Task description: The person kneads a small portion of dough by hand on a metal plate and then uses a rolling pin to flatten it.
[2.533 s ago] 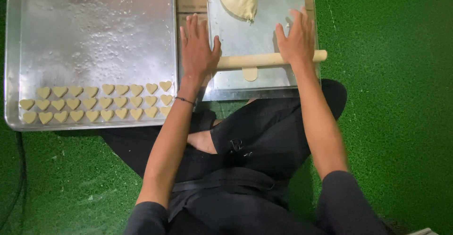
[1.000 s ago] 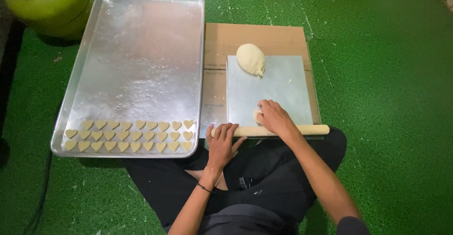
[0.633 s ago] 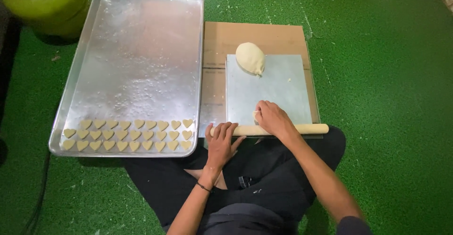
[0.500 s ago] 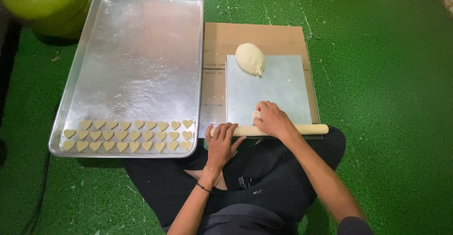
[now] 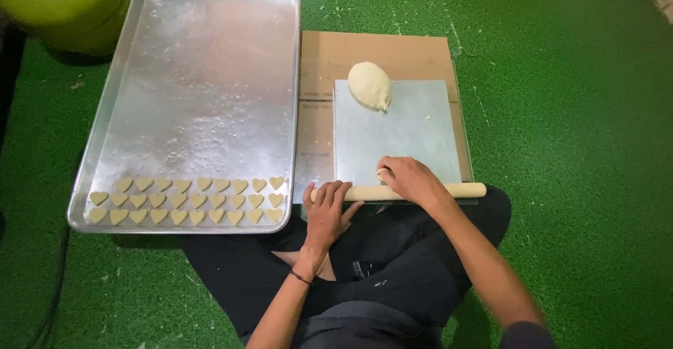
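My left hand (image 5: pixel 327 207) lies flat on the left end of a wooden rolling pin (image 5: pixel 456 190), which rests along the near edge of a grey metal slab (image 5: pixel 413 135). My right hand (image 5: pixel 409 178) is curled over the pin's middle, fingertips pinching a small piece of dough (image 5: pixel 381 173) on the slab. A pale lump of dough (image 5: pixel 370 85) sits at the slab's far left corner. The slab lies on a brown cardboard sheet (image 5: pixel 378 51).
A large metal baking tray (image 5: pixel 203 75) lies to the left, with two rows of heart-shaped dough pieces (image 5: pixel 188 200) along its near edge. A green gas cylinder (image 5: pixel 63 2) stands at the far left. Green turf (image 5: pixel 575 110) covers the floor. My crossed legs are below the pin.
The pin has rolled back to the slab's near edge. My right hand left the pin's end and now pinches the small dough piece; the left hand stays on the pin.
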